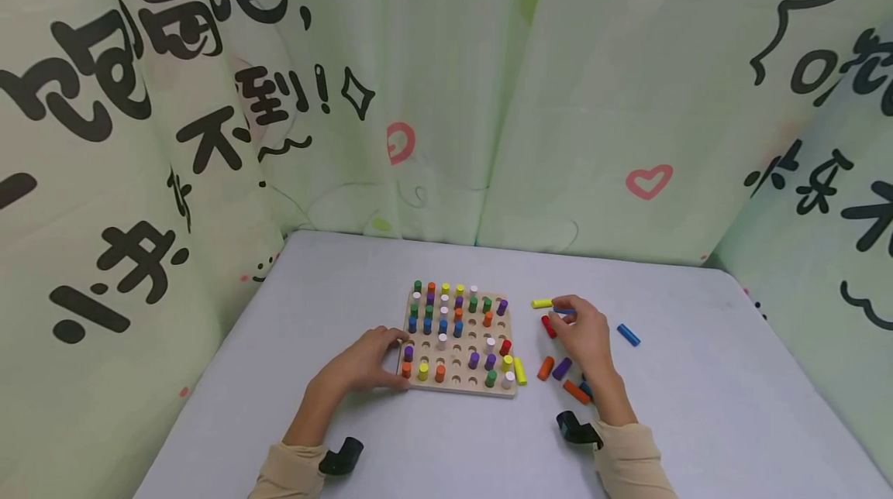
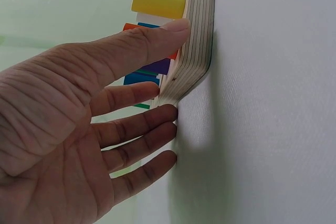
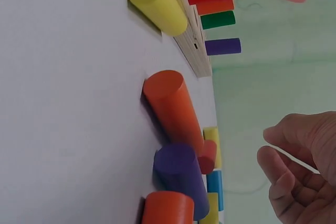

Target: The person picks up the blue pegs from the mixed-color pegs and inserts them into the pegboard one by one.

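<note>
A wooden pegboard (image 1: 463, 387) stands on the table, with coloured pegs upright in many of its holes. My left hand (image 1: 366, 359) is at the board's left side: the thumb touches the edge near the front corner, and the index finger reaches the left edge. In the left wrist view, the other fingers extend loosely beside the wood. My right hand (image 1: 584, 332) hovers over loose pegs right of the board, near a blue peg (image 1: 563, 311) and a red peg (image 1: 548, 327). In the right wrist view, a gap shows between thumb and index finger, with nothing visible in it.
Loose on the white table lie a yellow peg (image 1: 541, 303), a blue peg (image 1: 628, 335), a purple peg (image 1: 561, 368) and orange pegs, one (image 1: 546, 368) near the board. Another yellow peg (image 1: 519, 371) lies against the board's right edge. A printed curtain (image 1: 544, 135) surrounds the table.
</note>
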Motion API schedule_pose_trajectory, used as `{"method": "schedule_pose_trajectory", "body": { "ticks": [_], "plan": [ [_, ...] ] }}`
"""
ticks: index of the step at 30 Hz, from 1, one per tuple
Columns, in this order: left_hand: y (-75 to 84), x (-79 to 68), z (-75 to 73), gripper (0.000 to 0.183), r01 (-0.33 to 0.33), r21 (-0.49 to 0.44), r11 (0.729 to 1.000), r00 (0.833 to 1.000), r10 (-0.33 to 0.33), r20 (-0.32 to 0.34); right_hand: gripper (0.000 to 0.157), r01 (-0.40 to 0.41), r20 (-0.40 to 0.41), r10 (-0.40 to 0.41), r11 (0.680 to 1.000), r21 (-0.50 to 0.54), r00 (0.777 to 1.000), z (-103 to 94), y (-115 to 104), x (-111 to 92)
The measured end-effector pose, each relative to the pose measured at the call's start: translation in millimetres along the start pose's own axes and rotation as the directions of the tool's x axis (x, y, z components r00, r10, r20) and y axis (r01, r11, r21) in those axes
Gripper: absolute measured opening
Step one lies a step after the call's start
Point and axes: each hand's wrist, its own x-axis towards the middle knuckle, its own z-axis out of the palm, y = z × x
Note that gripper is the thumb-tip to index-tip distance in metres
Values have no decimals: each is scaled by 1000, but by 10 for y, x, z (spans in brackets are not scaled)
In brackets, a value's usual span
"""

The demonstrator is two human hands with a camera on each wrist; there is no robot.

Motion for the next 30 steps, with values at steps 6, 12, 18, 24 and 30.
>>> {"method": "schedule_pose_trajectory", "body": {
  "ticks": [6, 12, 18, 24, 30],
  "plan": [
    [-20, 16, 16, 71, -10, -3, 1000, 1000, 10, 0, 29, -32, -2, 32, 999, -1, 999, -15, 107, 26],
    [-28, 18, 22, 70, -16, -1, 1000, 1000, 16, -8, 30, -52, 9, 52, 999, -13, 999, -2, 187, 61],
    [-23, 14, 16, 69, -31, 0, 1000, 999, 31, -17, 33, -78, 14, 79, 997, -20, 997, 27, 259, 88],
    [-18, 16, 10, 69, -17, 1, 1000, 1000, 17, -16, 41, -87, 29, 88, 996, -35, 996, 26, 283, 122],
    [-17, 14, 9, 70, -16, 3, 1000, 1000, 16, -15, 45, -101, 46, 103, 994, -49, 994, 28, 303, 164]
  ]
}}
